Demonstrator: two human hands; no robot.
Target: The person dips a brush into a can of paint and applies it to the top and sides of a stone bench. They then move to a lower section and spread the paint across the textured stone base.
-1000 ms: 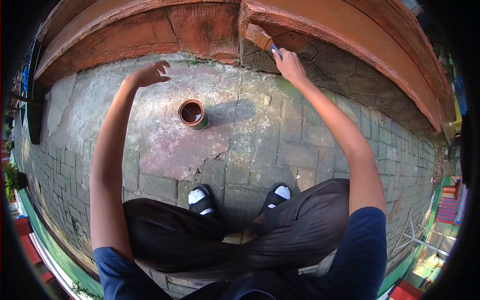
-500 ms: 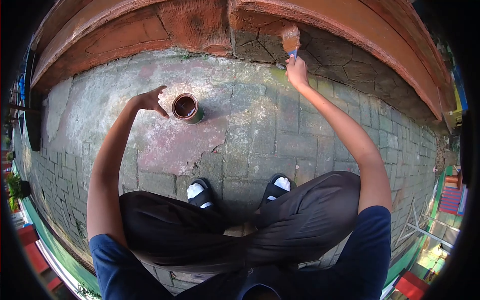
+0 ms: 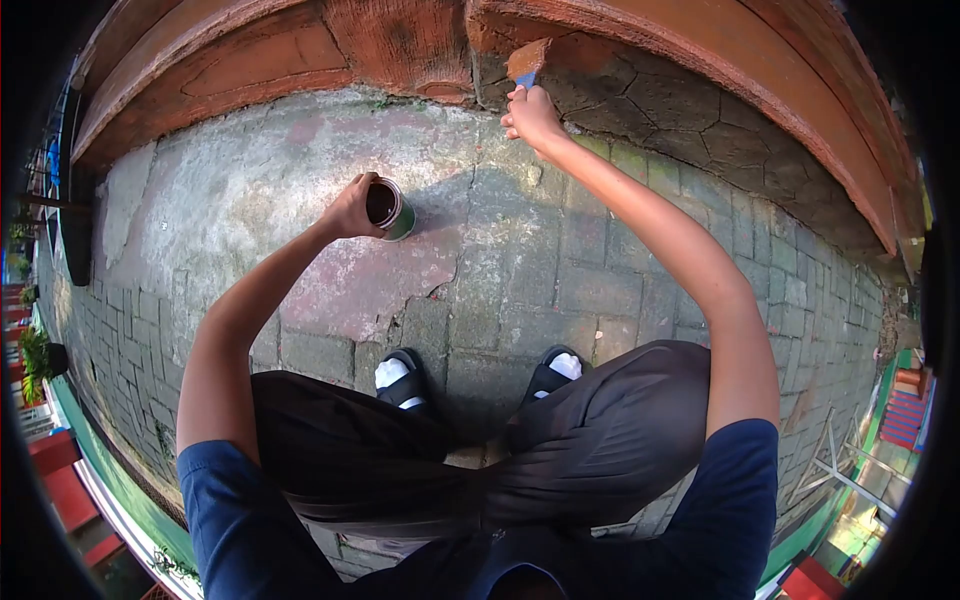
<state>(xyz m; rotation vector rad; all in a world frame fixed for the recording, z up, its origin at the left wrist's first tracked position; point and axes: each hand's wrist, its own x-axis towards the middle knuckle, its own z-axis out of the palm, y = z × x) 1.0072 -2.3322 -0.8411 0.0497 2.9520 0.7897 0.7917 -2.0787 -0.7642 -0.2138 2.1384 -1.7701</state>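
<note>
My left hand (image 3: 350, 208) is wrapped round the rim and side of a green paint can (image 3: 402, 222), its opening facing up with dark brownish paint inside. Up at the wall, my right hand (image 3: 534, 116) grips the blue handle of a paintbrush (image 3: 527, 64). The bristles are coated in orange-brown paint and lie against the low wall's face. Around the brush, the wall (image 3: 640, 100) is bare dark grey with a pattern of stone-like grooves. To the left of it, the wall face (image 3: 390, 45) is orange-brown.
An orange-brown ledge (image 3: 740, 75) juts out above the grey wall face. Worn paving (image 3: 560, 260) with patches of old paint spreads between the wall and my sandalled feet (image 3: 405, 378). A potted plant (image 3: 38, 355) stands far left, a metal frame (image 3: 845, 465) far right.
My left hand has closed on the paint can, which now leans slightly and sits a little farther right. My right hand has swept the brush leftward along the wall.
</note>
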